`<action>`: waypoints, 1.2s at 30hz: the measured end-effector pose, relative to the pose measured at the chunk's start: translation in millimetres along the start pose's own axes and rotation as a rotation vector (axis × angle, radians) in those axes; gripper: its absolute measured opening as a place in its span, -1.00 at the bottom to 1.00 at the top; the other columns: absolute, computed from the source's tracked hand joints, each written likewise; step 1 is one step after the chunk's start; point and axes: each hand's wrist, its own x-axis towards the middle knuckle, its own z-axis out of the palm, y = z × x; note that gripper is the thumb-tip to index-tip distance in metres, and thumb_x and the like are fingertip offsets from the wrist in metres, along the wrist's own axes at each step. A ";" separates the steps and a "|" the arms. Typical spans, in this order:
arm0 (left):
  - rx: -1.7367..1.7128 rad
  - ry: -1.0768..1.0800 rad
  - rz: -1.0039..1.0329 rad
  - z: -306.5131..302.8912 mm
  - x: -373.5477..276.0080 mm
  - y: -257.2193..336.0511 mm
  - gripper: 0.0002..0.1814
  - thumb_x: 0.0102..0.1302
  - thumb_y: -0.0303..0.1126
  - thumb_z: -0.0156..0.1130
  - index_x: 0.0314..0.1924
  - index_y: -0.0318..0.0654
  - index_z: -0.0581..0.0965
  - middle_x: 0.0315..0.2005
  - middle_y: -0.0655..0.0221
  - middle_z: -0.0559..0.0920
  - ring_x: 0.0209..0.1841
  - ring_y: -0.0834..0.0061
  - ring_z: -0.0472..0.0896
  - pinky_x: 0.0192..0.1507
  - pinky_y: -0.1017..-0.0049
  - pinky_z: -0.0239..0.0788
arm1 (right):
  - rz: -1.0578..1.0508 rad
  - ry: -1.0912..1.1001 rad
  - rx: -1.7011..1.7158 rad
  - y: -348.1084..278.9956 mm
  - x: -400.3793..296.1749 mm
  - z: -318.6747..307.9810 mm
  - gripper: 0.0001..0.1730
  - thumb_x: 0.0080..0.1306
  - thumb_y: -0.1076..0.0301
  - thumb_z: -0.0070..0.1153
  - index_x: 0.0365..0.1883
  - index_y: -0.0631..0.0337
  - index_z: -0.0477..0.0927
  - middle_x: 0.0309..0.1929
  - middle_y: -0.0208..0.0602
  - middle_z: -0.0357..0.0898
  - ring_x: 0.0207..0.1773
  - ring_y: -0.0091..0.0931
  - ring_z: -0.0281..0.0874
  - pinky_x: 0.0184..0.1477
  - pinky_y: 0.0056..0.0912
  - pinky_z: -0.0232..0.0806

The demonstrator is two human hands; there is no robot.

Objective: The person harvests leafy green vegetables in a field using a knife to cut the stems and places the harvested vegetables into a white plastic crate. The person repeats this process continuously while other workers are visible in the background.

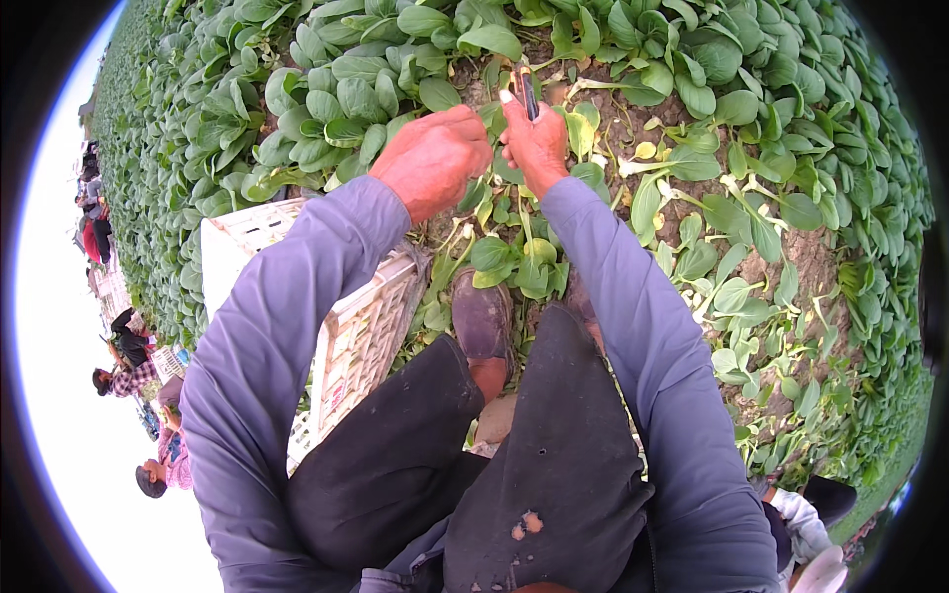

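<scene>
My left hand (437, 161) hangs over the leafy plants with its fingers curled in. Its palm faces away, so I cannot tell whether anything is inside. Just to its right, my right hand (535, 141) grips a short hand tool (526, 93) with a dark handle and yellow-orange trim; its working end points away from me and is not clear. Green leafy vegetables like bok choy (359, 96) grow beyond the left hand. Cut leaves with pale stems (730, 215) lie on the soil to the right of my right hand.
A white slatted plastic crate (363, 341) stands beside my left leg, partly behind my left sleeve. My brown shoe (482, 319) is planted among loose leaves. Other people (167, 459) are at the far left, and another person (797, 519) is at the lower right.
</scene>
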 end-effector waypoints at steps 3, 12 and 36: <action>-0.070 0.153 -0.092 18.4 56.2 -36.0 -0.74 0.13 -0.72 0.22 -0.27 -0.25 0.75 -0.26 0.23 0.77 -0.02 0.05 0.77 0.02 0.13 0.67 | -0.078 0.141 0.045 -2.6 20.2 -14.3 -0.52 0.61 -0.04 0.36 -0.24 0.22 0.59 -0.60 -0.33 0.59 -0.69 -0.52 0.54 -0.66 -0.34 0.36; 0.173 0.197 -0.440 33.6 112.6 -143.4 -0.83 0.38 -0.36 0.35 -0.11 -0.26 0.72 -0.05 0.06 0.75 0.02 -0.14 0.72 0.01 -0.05 0.59 | -0.251 0.226 0.205 9.3 18.3 -32.8 -0.50 0.64 -0.07 0.35 -0.21 0.18 0.51 -0.62 -0.43 0.49 -0.70 -0.57 0.44 -0.66 -0.37 0.31; 0.568 0.132 -0.363 74.5 74.0 -173.5 -0.86 0.30 -0.40 0.45 -0.15 -0.17 0.76 -0.12 0.21 0.64 0.05 0.15 0.70 0.10 0.14 0.57 | -0.220 -0.326 -0.699 -44.1 75.9 -35.6 -0.36 0.54 -0.17 0.37 -0.40 0.32 0.67 -0.63 -0.25 0.66 -0.58 -0.38 0.72 -0.38 -0.20 0.57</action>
